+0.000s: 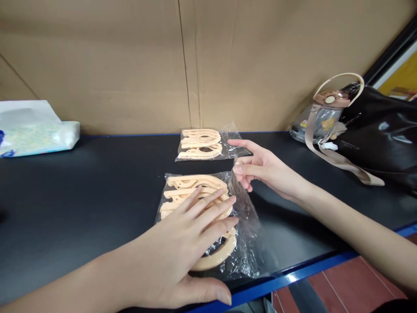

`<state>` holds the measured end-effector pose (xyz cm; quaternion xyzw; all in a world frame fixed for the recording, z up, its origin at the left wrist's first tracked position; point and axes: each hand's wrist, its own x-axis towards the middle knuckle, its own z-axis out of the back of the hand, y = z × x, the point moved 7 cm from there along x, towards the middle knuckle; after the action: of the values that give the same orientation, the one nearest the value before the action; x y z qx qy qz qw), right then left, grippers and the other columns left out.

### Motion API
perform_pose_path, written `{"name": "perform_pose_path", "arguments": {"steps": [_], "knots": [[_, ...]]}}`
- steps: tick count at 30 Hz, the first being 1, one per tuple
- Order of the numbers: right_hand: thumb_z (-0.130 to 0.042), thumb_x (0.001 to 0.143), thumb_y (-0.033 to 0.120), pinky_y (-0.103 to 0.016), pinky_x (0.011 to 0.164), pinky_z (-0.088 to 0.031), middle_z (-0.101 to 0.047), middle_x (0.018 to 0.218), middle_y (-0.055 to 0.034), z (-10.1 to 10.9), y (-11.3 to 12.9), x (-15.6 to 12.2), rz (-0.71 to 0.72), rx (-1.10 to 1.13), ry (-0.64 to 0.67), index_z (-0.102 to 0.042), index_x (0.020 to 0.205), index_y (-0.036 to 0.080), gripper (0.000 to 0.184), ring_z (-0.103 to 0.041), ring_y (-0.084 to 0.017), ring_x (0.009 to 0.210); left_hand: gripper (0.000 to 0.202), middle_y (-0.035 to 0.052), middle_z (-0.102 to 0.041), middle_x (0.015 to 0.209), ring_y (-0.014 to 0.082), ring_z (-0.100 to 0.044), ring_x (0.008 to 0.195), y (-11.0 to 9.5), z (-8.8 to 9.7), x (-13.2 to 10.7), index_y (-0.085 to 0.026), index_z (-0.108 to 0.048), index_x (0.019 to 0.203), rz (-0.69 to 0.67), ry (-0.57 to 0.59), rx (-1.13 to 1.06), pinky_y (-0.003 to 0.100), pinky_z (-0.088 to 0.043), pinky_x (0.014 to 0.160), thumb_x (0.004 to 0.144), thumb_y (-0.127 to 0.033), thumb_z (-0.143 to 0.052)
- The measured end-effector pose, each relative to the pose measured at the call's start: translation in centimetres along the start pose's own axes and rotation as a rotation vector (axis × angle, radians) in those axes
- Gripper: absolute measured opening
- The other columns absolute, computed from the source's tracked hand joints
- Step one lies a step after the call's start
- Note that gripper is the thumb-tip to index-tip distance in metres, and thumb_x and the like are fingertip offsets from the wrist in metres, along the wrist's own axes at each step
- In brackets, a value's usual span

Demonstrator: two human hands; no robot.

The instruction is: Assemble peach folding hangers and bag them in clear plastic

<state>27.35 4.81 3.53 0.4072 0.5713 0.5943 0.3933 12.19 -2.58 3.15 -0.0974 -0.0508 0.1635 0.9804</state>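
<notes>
A clear plastic bag [249, 234] lies near the table's front edge with several peach plastic pieces inside, which look like folding hangers [195, 180]. My left hand [192, 234] rests flat on top of it, fingers spread, hiding part of the pieces. With thumb and bent fingers, my right hand [256, 167] pinches the far right corner of the bag's loose flap, its index finger stretched out to the left. Just behind is a second clear bag [230, 139] holding similar peach hangers [200, 143]; that index finger is over its right end.
At the far left sits a soft pack of tissues [39, 132]. A clear drink bottle [325, 115] with a strap [342, 163] stands at the right beside a black bag [381, 134]. A cardboard panel [130, 65] rises behind the black table [97, 187], which has a blue edge [293, 277].
</notes>
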Motion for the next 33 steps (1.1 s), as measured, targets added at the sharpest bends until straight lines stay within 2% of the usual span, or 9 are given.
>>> {"name": "perform_pose_path", "arguments": {"steps": [4,7,10,13,18,22,25,29,33], "knots": [[-0.074,0.082,0.027,-0.023,0.057,-0.056,-0.067,0.067,0.0069,-1.4,-0.8,0.4,0.049,0.077,-0.019,-0.045,0.13,0.02,0.057,-0.067,-0.011,0.058,0.074,0.0209,-0.041,0.156,0.0417,-0.031,0.147,-0.2,0.3,-0.2,-0.01,-0.05,0.142,-0.027,-0.049,-0.073,0.061,-0.032,0.117,0.09,-0.063,-0.055],[-0.078,0.079,0.029,-0.023,0.06,-0.057,-0.068,0.068,0.0067,-1.7,-1.6,0.6,0.064,0.092,-0.043,-0.048,0.125,0.021,0.055,-0.068,-0.011,0.062,0.033,0.0118,-0.06,0.14,0.0268,-0.051,0.136,0.3,0.9,-0.6,-0.02,-0.056,0.127,-0.003,-0.221,-0.27,0.04,-0.048,0.11,0.099,-0.034,-0.048],[-0.078,0.08,0.029,-0.024,0.065,-0.058,-0.069,0.071,0.0058,-1.8,-1.9,0.6,0.085,0.095,-0.061,-0.051,0.12,0.022,0.049,-0.07,-0.011,0.066,0.021,0.0036,-0.065,0.116,0.0154,-0.064,0.11,1.0,1.4,-1.2,-0.026,-0.052,0.115,0.091,-0.425,-0.329,0.024,-0.055,0.091,0.096,-0.019,-0.051],[-0.075,0.082,0.027,-0.026,0.071,-0.059,-0.071,0.076,0.0041,-2.0,-1.8,0.4,0.113,0.072,-0.065,-0.052,0.119,0.023,0.043,-0.071,-0.012,0.072,0.032,0.0026,-0.061,0.119,0.0174,-0.059,0.116,0.7,1.6,-1.3,-0.027,-0.051,0.117,0.091,-0.501,-0.224,0.027,-0.05,0.097,0.09,-0.018,-0.064],[-0.07,0.085,0.017,-0.031,0.087,-0.059,-0.074,0.096,-0.0004,-2.7,-1.6,-0.2,0.194,-0.078,-0.001,-0.049,0.127,0.024,0.048,-0.072,-0.014,0.092,0.019,0.0023,-0.069,0.116,0.0163,-0.057,0.118,-0.7,1.7,-0.9,-0.021,-0.064,0.114,-0.056,-0.517,-0.096,0.03,-0.041,0.107,0.099,-0.013,-0.054],[-0.068,0.087,0.017,-0.035,0.1,-0.054,-0.072,0.11,-0.0034,-3.6,-0.9,-0.8,0.344,-0.344,0.069,-0.045,0.135,0.023,0.053,-0.07,-0.015,0.105,0.016,0.0026,-0.072,0.108,0.0141,-0.061,0.111,-1.0,1.5,-1.0,-0.016,-0.068,0.102,-0.123,-0.545,-0.054,0.028,-0.043,0.108,0.098,-0.01,-0.053],[-0.062,0.094,0.019,-0.037,0.109,-0.046,-0.066,0.13,-0.0064,-4.4,-0.3,-1.2,0.465,-0.623,0.119,-0.045,0.139,0.022,0.048,-0.06,-0.017,0.124,0.017,0.0044,-0.073,0.109,0.0146,-0.064,0.108,-1.1,1.4,-1.1,-0.014,-0.068,0.099,-0.138,-0.543,-0.024,0.027,-0.046,0.107,0.097,-0.009,-0.051],[-0.054,0.099,0.025,-0.038,0.11,-0.043,-0.058,0.144,-0.0094,-5.1,-0.3,-1.2,0.505,-0.839,0.163,-0.05,0.137,0.017,0.039,-0.053,-0.018,0.132,0.021,0.0024,-0.077,0.103,0.0137,-0.07,0.102,-1.9,1.5,-1.4,-0.013,-0.069,0.101,-0.184,-0.533,0.158,0.023,-0.051,0.101,0.099,-0.011,-0.048],[-0.047,0.102,0.026,-0.037,0.111,-0.039,-0.059,0.144,-0.0089,-5.4,-0.5,-1.1,0.527,-0.939,0.206,-0.056,0.133,0.016,0.033,-0.049,-0.019,0.138,0.019,0.0056,-0.078,0.109,0.02,-0.073,0.103,-3.7,0.8,-2.0,-0.013,-0.069,0.099,-0.185,-0.506,0.41,0.029,-0.055,0.098,0.096,-0.011,-0.05]]}}
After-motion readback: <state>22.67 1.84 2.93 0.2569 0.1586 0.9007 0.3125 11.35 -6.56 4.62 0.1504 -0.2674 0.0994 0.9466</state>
